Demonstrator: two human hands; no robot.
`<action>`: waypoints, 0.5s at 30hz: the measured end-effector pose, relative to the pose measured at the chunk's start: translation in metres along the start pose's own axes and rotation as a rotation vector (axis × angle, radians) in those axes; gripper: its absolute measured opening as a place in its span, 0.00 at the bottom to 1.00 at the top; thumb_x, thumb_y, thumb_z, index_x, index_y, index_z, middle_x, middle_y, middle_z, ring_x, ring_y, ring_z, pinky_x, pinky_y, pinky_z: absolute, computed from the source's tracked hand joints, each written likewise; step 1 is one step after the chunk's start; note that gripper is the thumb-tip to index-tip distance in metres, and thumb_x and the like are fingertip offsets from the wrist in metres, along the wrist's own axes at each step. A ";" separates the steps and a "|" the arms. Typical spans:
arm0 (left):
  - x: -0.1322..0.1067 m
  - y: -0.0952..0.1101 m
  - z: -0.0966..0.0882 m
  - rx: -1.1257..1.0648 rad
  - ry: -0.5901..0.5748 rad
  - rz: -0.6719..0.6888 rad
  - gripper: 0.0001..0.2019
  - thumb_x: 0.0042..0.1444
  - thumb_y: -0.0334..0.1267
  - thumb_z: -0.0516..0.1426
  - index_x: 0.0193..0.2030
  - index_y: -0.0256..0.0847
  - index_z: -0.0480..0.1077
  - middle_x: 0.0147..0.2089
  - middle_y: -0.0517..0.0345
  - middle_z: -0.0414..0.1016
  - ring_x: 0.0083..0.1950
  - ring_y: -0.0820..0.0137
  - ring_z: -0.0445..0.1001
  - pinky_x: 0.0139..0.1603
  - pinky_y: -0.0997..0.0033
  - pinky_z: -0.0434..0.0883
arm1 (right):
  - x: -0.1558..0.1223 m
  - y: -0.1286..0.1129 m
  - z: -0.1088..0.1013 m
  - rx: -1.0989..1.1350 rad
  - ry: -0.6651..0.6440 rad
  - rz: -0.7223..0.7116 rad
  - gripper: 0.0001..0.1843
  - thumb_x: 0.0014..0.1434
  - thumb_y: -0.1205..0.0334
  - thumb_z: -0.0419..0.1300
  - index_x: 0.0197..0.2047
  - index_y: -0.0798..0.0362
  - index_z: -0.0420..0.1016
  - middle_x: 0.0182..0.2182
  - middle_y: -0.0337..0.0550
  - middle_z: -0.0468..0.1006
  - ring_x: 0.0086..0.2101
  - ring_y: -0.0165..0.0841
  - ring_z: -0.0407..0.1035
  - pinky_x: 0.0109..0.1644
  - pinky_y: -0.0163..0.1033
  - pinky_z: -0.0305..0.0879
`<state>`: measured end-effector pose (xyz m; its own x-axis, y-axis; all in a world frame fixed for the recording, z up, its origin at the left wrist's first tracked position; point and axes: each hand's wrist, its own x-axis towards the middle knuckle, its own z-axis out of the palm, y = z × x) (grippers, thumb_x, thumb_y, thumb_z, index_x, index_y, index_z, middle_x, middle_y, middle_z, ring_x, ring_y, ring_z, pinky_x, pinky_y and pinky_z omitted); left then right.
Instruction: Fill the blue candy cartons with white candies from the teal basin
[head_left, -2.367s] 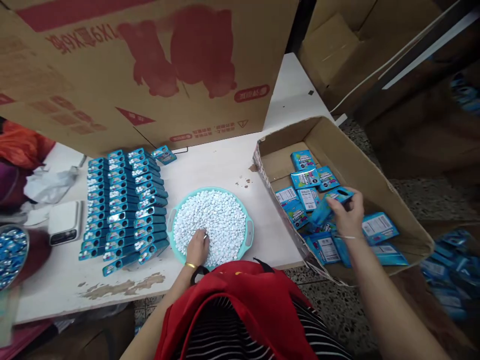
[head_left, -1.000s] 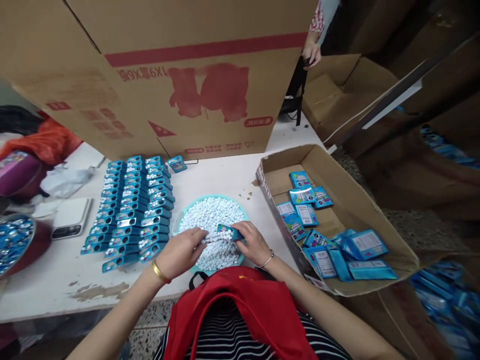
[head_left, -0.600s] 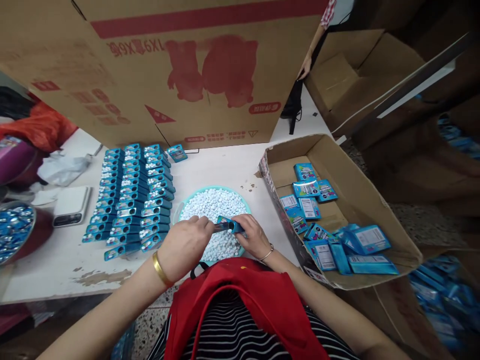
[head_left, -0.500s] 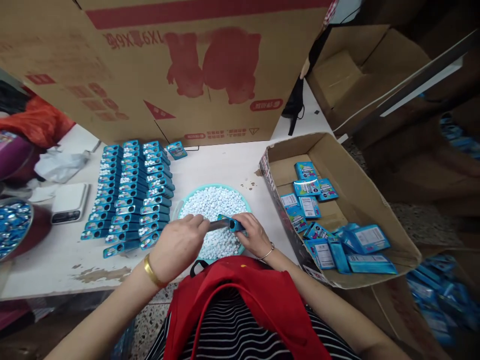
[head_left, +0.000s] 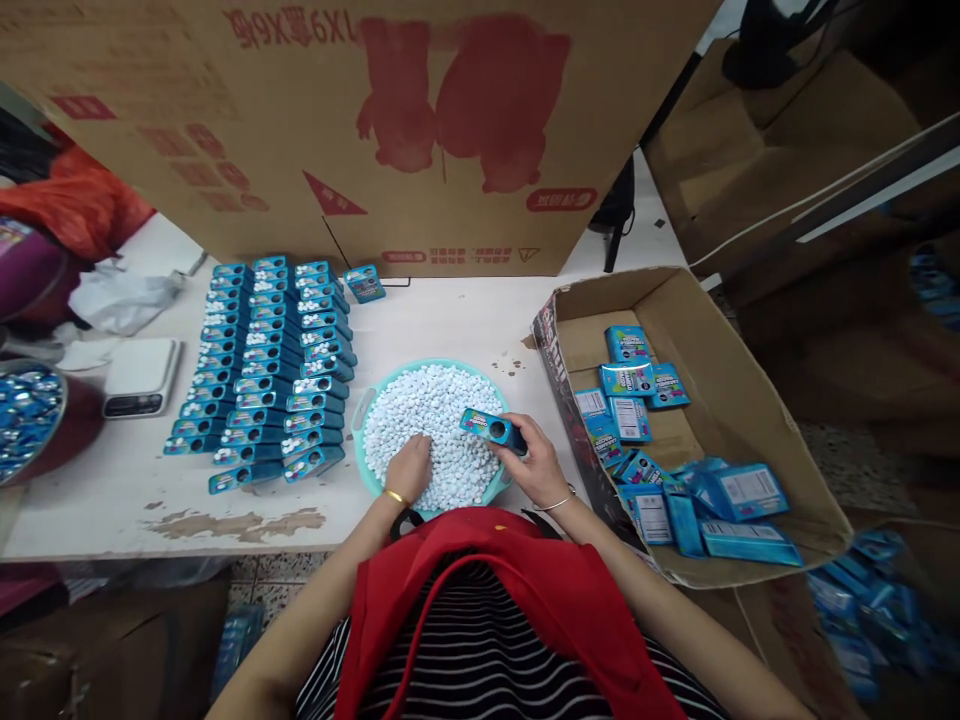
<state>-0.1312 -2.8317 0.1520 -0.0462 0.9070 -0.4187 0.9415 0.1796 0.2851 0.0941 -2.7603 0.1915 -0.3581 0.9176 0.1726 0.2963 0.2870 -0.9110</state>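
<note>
My right hand (head_left: 536, 462) grips a small blue candy box (head_left: 493, 428), tilted, with a dark round hole showing in its top. The box is above the right side of a mint-green basin (head_left: 365, 425) full of small white candies (head_left: 450, 400). My left hand (head_left: 410, 468) is down in the candies with curled fingers. Its fingertips are partly buried, and what they hold is hidden. To the left stand three rows of similar blue boxes (head_left: 259, 380), with white candies showing at their tops.
On the right, an open cardboard tray (head_left: 720, 350) holds several blue boxes (head_left: 630, 418). A large carton (head_left: 292, 120) stands along the back. At the left are a white scale (head_left: 141, 375) and a bowl of blue wrapped pieces (head_left: 30, 415). One blue box (head_left: 364, 283) lies apart near the carton.
My left hand has moved from beside the held box, where a grey flat tool reached toward it, down into the candies. My right hand with the box has shifted slightly right.
</note>
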 end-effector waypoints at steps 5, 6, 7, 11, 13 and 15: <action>-0.006 -0.016 -0.006 -0.147 0.050 0.075 0.12 0.59 0.34 0.50 0.50 0.41 0.63 0.48 0.51 0.72 0.49 0.65 0.71 0.50 0.65 0.69 | -0.001 -0.002 -0.004 0.023 0.084 0.077 0.17 0.57 0.60 0.61 0.50 0.50 0.66 0.43 0.46 0.73 0.44 0.38 0.69 0.50 0.45 0.66; -0.011 -0.020 -0.013 -0.167 0.052 0.097 0.12 0.60 0.36 0.50 0.50 0.41 0.63 0.46 0.52 0.72 0.47 0.67 0.72 0.49 0.65 0.69 | -0.001 -0.002 -0.006 0.014 0.083 0.073 0.17 0.57 0.60 0.60 0.50 0.50 0.66 0.43 0.46 0.73 0.44 0.38 0.69 0.50 0.45 0.66; -0.015 -0.023 -0.020 -0.188 0.054 0.124 0.12 0.61 0.38 0.50 0.50 0.41 0.63 0.45 0.53 0.72 0.45 0.68 0.72 0.48 0.66 0.70 | -0.001 -0.002 -0.009 -0.002 0.079 0.061 0.17 0.57 0.61 0.60 0.50 0.50 0.66 0.43 0.46 0.73 0.44 0.39 0.68 0.50 0.46 0.66; -0.028 -0.022 -0.062 -0.293 0.099 0.271 0.12 0.62 0.42 0.49 0.49 0.41 0.64 0.43 0.54 0.72 0.43 0.69 0.71 0.45 0.68 0.69 | 0.001 0.000 -0.015 -0.124 0.038 -0.033 0.17 0.57 0.66 0.57 0.51 0.50 0.66 0.43 0.48 0.72 0.45 0.41 0.67 0.50 0.48 0.66; -0.033 -0.015 -0.086 -0.309 0.119 0.333 0.12 0.62 0.42 0.50 0.50 0.41 0.64 0.43 0.54 0.72 0.43 0.69 0.71 0.45 0.69 0.69 | 0.002 -0.001 -0.015 -0.180 0.011 -0.090 0.19 0.56 0.68 0.56 0.52 0.50 0.66 0.44 0.49 0.72 0.46 0.42 0.67 0.51 0.49 0.66; -0.036 -0.006 -0.108 -0.275 0.107 0.379 0.12 0.63 0.42 0.50 0.50 0.41 0.64 0.43 0.53 0.72 0.44 0.69 0.71 0.45 0.69 0.69 | 0.004 -0.004 -0.013 -0.207 -0.019 -0.145 0.21 0.56 0.70 0.55 0.53 0.51 0.65 0.45 0.49 0.72 0.46 0.42 0.66 0.51 0.50 0.66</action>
<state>-0.1710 -2.8239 0.2582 0.2354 0.9596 -0.1543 0.7764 -0.0901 0.6238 0.1029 -2.7545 0.2005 -0.4261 0.8579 0.2872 0.4149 0.4674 -0.7806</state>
